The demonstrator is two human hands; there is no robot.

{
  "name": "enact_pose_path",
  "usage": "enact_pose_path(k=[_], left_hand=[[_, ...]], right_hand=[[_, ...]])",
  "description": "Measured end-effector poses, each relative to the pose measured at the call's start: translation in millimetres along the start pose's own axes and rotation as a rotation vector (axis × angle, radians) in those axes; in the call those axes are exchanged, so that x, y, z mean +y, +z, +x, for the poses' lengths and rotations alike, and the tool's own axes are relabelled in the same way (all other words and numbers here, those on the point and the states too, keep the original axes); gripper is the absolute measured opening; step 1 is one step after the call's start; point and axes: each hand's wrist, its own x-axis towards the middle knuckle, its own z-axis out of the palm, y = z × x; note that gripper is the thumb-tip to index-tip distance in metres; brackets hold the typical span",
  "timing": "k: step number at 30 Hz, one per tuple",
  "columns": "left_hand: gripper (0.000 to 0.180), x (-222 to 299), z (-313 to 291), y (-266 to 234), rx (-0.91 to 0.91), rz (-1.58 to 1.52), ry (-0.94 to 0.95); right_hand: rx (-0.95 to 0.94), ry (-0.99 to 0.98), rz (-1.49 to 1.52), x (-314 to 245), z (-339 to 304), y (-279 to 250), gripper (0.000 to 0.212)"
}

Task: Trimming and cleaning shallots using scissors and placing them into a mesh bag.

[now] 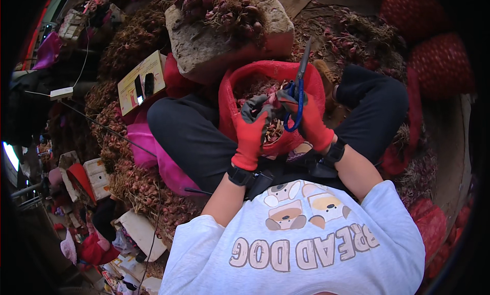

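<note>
Both my hands wear red gloves with dark grey palms and meet over a red mesh bag [230, 83] between my legs. My right hand [312, 122] is closed around blue-handled scissors [301, 85], whose blades point up and away from me. Just left of it, my left hand [252, 126] has its fingers curled in a pinch at a purplish shallot [277, 97] between the two hands. The gloves partly hide the shallot, so its stem end is unclear. Inside the bag lie loose shallots and dry trimmings [273, 129].
Ahead stands a worn foam block [196, 44] with bunched shallots [232, 14] on top. A phone [139, 88] rests on a carton [127, 97] at the left. Heaps of dried shallots [122, 162] spread along the left; full red mesh sacks [441, 65] stand far right.
</note>
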Motion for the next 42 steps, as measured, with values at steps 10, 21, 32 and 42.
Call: enact_pose_path(k=[10, 21, 32, 42], left_hand=[[0.028, 7, 6, -6, -0.151, -0.091, -0.154], [0.018, 37, 0, 12, -0.134, 1.034, 0.556], [0.013, 8, 2, -7, -0.105, 0.063, -0.123], [0.013, 6, 3, 0, -0.044, 0.222, 0.095]], right_hand=[[-0.022, -0.021, -0.009, 19, 8, -18, 0.024], [-0.068, -0.103, -0.3, 10, 5, -16, 0.023], [-0.092, -0.058, -0.402, 6, 8, -16, 0.018], [-0.089, -0.101, -0.407, 6, 8, -15, 0.018]])
